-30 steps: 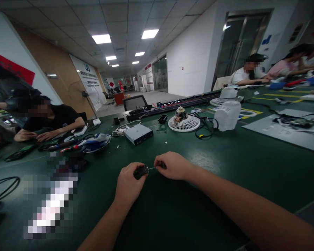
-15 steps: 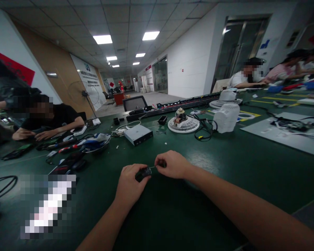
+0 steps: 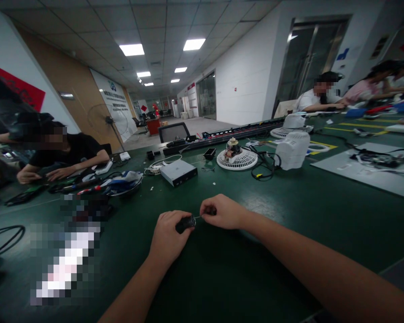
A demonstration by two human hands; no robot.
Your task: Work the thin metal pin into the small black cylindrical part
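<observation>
My left hand [image 3: 170,233] is closed around a small dark cylindrical part [image 3: 190,221], gripping it between thumb and fingers just above the green table. To its right, my right hand [image 3: 224,212] is closed in a pinch on a thin metal rod [image 3: 198,217]. The rod's left end meets the right face of the dark part; whether it goes inside I cannot tell. Something dark shows within the curl of my right fingers, too hidden to name.
Beyond my hands lie a silver disc drive [image 3: 178,172], a small black box [image 3: 209,154], a white fan grille with a motor [image 3: 237,160] and a white housing [image 3: 292,151] with black cable. Tools and a blurred-out bright object [image 3: 69,260] are left. Co-workers sit on both sides.
Both hands keep their hold and barely move. The dark part seems slightly turned in my left hand. The view has shifted a little.
</observation>
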